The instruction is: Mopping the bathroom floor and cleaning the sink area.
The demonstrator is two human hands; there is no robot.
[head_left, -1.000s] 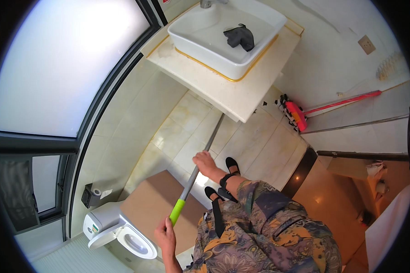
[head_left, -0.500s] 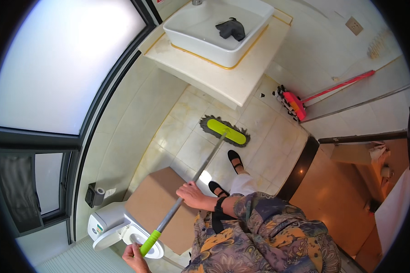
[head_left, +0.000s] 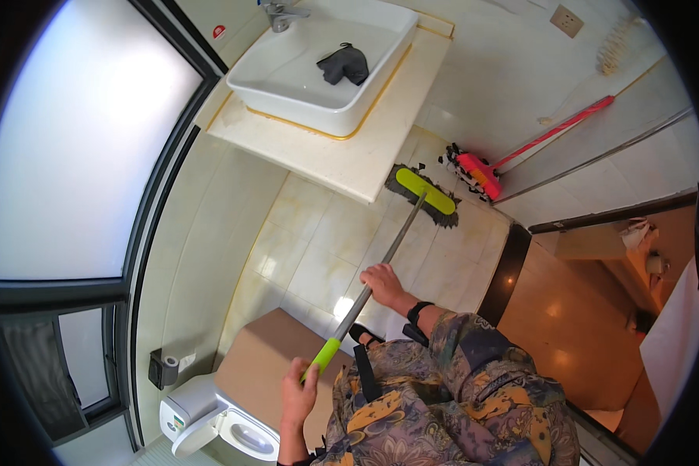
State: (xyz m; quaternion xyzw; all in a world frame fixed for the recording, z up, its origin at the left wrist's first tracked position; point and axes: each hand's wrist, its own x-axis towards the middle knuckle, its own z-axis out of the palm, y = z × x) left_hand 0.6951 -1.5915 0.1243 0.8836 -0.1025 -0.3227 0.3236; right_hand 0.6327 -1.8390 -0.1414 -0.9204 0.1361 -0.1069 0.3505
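Grey-fringed, lime-green mop (head_left: 402, 233) held two-handed

Its head (head_left: 427, 192) is on pale floor tiles (head_left: 322, 252) beside the near right corner of the cream worktop (head_left: 311, 165). The right hand (head_left: 384, 284) wraps the grey pole (head_left: 354, 312), the left hand (head_left: 298, 388) its green grip (head_left: 326, 353). A dark grey cloth (head_left: 345, 65) lies in the white rectangular basin (head_left: 303, 111).

The head-worn fisheye looks steeply down from above, the hands (head_left: 382, 284) near, the tiled floor (head_left: 314, 272) farther.

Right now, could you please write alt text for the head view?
A person holds a green-headed mop on pale tiles, left grip on its green handle, right grip on its gray pole. A white sink stands beyond.
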